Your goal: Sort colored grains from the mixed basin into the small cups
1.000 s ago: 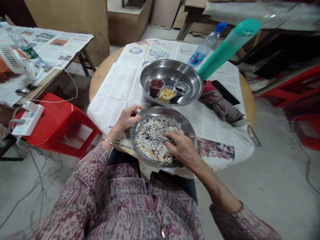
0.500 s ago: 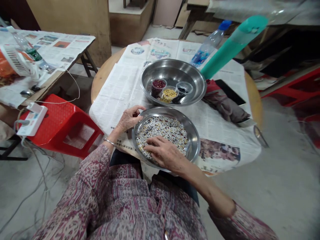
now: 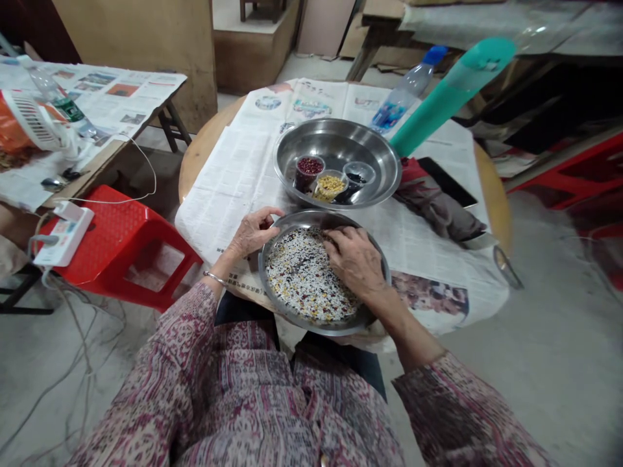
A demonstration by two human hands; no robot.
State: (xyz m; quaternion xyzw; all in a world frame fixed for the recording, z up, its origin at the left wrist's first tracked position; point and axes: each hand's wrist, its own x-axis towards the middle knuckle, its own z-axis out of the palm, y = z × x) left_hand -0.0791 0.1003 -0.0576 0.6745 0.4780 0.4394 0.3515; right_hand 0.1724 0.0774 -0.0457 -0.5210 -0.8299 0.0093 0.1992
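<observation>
A shallow metal basin [image 3: 382,305] stands at the near edge of the table. It holds a mix of white, black, yellow and dark red grains [image 3: 302,279]. At its upper left rim is my left hand [image 3: 250,232], its bent fingers and thumb gripping the edge. My right hand [image 3: 357,263] lies over the right side of the grains, fingers slightly apart and bent down, their tips partly hidden. Behind stands a larger metal basin [image 3: 374,139] with three clear cups: one of red beans [image 3: 310,166], one of yellow grains [image 3: 331,183], one of black beans [image 3: 357,176].
Newspaper [image 3: 233,155] covers the round table. A plastic bottle [image 3: 406,91], a green tube [image 3: 448,100], a dark phone [image 3: 448,181] and a grey cloth pouch [image 3: 445,211] lie toward the right. A red stool [image 3: 121,240] bears a power strip [image 3: 65,233] at left.
My right hand has moved from the near left of the grains to the far right side, and the grain surface looks different. My left hand has stayed at the rim.
</observation>
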